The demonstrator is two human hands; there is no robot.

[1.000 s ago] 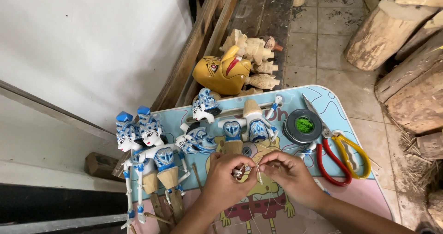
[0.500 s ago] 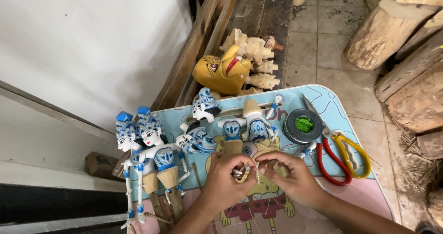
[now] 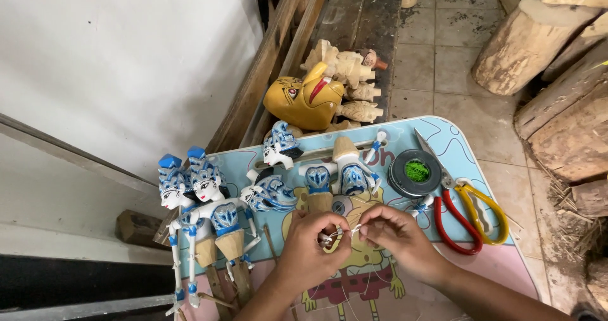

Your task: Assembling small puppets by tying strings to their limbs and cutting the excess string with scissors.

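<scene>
Left hand: the left hand [image 3: 308,244] stays curled, fingertips pinching a small white puppet piece [image 3: 337,234] over the cartoon-printed table [image 3: 468,169].
Right hand: the right hand [image 3: 398,235] pinches a thin white thread [image 3: 355,230] just beside that piece, as before.
Change: both hands sit almost where they were; the fingertips have closed nearer together.
Nearby: blue-and-white puppets [image 3: 209,207] left; red-and-yellow scissors [image 3: 465,201] and a dark spool [image 3: 415,172] right, unmoved.

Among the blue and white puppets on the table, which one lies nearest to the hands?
The headless puppet body just above the left hand; the others with painted faces lie farther left or higher up.
</scene>
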